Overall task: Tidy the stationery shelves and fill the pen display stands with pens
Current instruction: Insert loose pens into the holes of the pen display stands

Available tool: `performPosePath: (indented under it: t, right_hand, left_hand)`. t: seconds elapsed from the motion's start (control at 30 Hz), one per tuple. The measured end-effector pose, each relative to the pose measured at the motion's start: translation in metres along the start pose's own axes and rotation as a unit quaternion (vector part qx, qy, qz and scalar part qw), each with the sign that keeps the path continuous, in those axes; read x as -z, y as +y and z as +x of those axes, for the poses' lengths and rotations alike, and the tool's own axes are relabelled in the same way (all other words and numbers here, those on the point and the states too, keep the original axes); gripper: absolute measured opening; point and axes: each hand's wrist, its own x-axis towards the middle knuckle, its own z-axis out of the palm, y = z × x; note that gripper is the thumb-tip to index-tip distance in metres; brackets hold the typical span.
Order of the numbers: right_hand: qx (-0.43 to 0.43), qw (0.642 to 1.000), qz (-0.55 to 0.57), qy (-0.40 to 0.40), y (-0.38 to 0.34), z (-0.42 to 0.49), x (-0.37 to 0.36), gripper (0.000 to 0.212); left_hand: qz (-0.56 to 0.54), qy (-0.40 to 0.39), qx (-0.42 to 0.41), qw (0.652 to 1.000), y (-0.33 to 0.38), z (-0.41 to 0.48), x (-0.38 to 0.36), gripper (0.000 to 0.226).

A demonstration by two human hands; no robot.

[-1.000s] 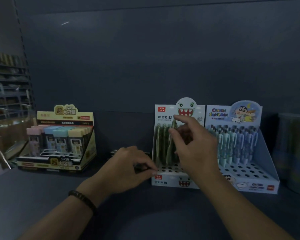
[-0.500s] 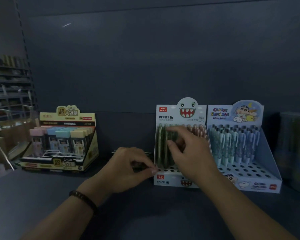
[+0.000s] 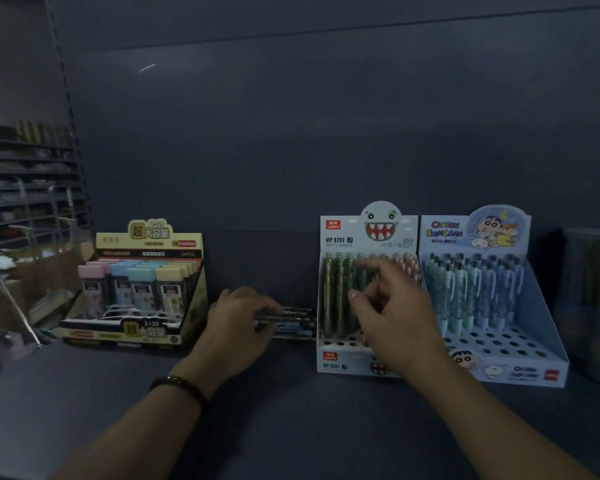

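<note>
Left hand (image 3: 236, 318): fingers curled round loose pens (image 3: 293, 322) lying on the shelf (image 3: 291, 427), just left of the monster stand (image 3: 340, 237).
Right hand (image 3: 395, 317): fingers loosely spread, holding nothing, before the stand's green pens (image 3: 336, 292).

my right hand (image 3: 397, 320) hides the stand's (image 3: 340, 239) middle holes; i can't tell whether my left hand (image 3: 238, 318) grips the pens (image 3: 297, 323).

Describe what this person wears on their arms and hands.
Both forearms are bare, with no sleeves in view. The left wrist carries a dark bracelet, seemingly beaded. The left hand and right hand are ungloved; no rings or watch show.
</note>
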Motion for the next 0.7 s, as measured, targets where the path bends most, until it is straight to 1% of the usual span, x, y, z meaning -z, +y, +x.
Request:
performPosePath:
  t: [0.1, 0.17, 0.23, 0.3, 0.4, 0.47, 0.53, 0.57, 0.63, 0.7]
  right_hand:
    - [-0.013, 1.000, 0.003, -0.014, 0.000, -0.001, -0.001, 0.032]
    - [-0.014, 0.999, 0.010, -0.027, -0.001, -0.002, -0.001, 0.031]
    - [-0.008, 0.999, 0.008, -0.032, -0.003, -0.002, -0.001, 0.030]
    - [-0.003, 0.999, 0.007, -0.033, -0.004, -0.003, -0.001, 0.029]
    - [-0.001, 0.999, 0.009, -0.033, -0.003, -0.001, 0.000, 0.026]
    - [-0.001, 0.999, 0.012, -0.037, -0.002, -0.002, 0.000, 0.024]
    - [-0.003, 0.999, 0.012, -0.037, -0.001, -0.002, 0.000, 0.024]
    - [-0.005, 0.999, 0.011, -0.033, -0.001, -0.001, -0.001, 0.024]
    - [-0.004, 1.000, 0.002, -0.019, -0.001, -0.001, -0.001, 0.025]
    - [-0.001, 1.000, 0.003, 0.005, -0.003, 0.000, -0.002, 0.029]
  left_hand:
    - [0.060, -0.026, 0.039, 0.997, 0.006, -0.001, -0.003, 0.031]
    - [0.096, -0.038, 0.046, 0.994, 0.010, 0.001, -0.003, 0.033]
    - [0.120, -0.029, 0.040, 0.992, 0.012, 0.002, -0.005, 0.032]
    - [0.123, -0.023, 0.048, 0.991, 0.012, 0.003, -0.006, 0.028]
    - [0.095, -0.039, 0.071, 0.992, 0.008, 0.002, -0.006, 0.019]
    - [0.061, -0.026, 0.080, 0.995, 0.004, 0.001, -0.005, 0.014]
    - [0.018, 0.019, 0.075, 0.997, 0.004, 0.002, -0.001, 0.012]
    - [-0.019, 0.045, 0.067, 0.997, 0.006, 0.003, 0.002, 0.015]
    - [-0.144, 0.081, 0.061, 0.984, 0.020, 0.004, 0.010, 0.024]
    - [-0.281, 0.083, 0.075, 0.953, 0.043, 0.005, 0.020, 0.020]
